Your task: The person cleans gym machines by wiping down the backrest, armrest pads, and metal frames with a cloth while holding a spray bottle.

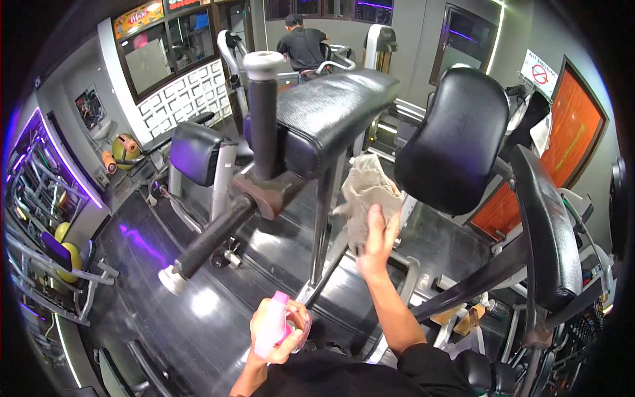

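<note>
My left hand (278, 330) is wrapped round a white and pink bottle (272, 325), low in the middle of the view and near my body. A crumpled grey-beige cloth (369, 198) is in my right hand (379, 238), raised in front of me with the thumb lying over it. The cloth is between a long black padded bench (342, 99) of a gym machine and a black padded seat or backrest (456, 134). Left of the bench stands an upright black handle (263, 114) with a pale end cap; a second black handle (216, 235) slants down to the left.
A black pad (548, 228) on a dark frame stands at the right. Another machine with a black pad (196, 151) is at the left. A person (303, 47) in dark clothes sits at equipment farther off. An orange-brown door (550, 168) is beyond, at the right.
</note>
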The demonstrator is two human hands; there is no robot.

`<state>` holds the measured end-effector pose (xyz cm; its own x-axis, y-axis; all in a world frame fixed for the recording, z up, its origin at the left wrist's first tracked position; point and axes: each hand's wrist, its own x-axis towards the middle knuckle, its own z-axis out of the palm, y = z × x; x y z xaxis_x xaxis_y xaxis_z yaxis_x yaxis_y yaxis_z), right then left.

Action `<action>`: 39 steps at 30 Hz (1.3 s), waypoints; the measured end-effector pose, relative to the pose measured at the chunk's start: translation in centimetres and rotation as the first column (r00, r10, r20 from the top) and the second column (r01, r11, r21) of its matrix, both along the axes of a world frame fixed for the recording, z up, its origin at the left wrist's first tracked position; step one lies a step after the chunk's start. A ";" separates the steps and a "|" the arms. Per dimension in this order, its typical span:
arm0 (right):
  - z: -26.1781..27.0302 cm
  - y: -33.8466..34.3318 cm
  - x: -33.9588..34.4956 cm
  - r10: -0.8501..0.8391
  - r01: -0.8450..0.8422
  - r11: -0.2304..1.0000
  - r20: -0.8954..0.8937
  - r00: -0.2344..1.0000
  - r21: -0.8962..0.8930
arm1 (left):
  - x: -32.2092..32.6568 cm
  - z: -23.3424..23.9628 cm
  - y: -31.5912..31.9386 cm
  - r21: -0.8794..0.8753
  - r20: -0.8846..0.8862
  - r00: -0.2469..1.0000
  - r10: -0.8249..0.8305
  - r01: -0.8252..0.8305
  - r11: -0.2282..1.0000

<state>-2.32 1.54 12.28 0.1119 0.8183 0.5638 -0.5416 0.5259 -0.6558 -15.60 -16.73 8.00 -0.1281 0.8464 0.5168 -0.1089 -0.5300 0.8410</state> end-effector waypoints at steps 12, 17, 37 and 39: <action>0.7 12.0 -0.9 -0.727 0.461 0.643 0.299 0.618 0.611 | -3.0 -0.9 0.9 -0.046 -0.069 0.988 -0.138 0.135 0.990; 3.0 10.1 -2.9 -0.684 0.479 0.675 0.234 0.691 0.561 | -3.0 -1.5 2.3 0.010 -0.085 0.978 -0.191 0.193 0.981; 0.8 18.0 0.5 -0.716 0.354 0.544 0.202 0.668 0.760 | 1.8 -1.3 10.1 -0.037 -0.020 0.981 -0.193 0.192 0.981; 0.4 20.7 1.5 -0.729 0.332 0.515 0.201 0.654 0.790 | 2.0 -1.4 10.8 0.001 -0.026 0.986 -0.165 0.165 0.986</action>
<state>-0.78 22.21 12.67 -0.0388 0.0863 0.9955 0.2662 0.9611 -0.0730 -13.57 -5.91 6.56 0.0263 0.8532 0.5210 -0.1733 -0.5094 0.8429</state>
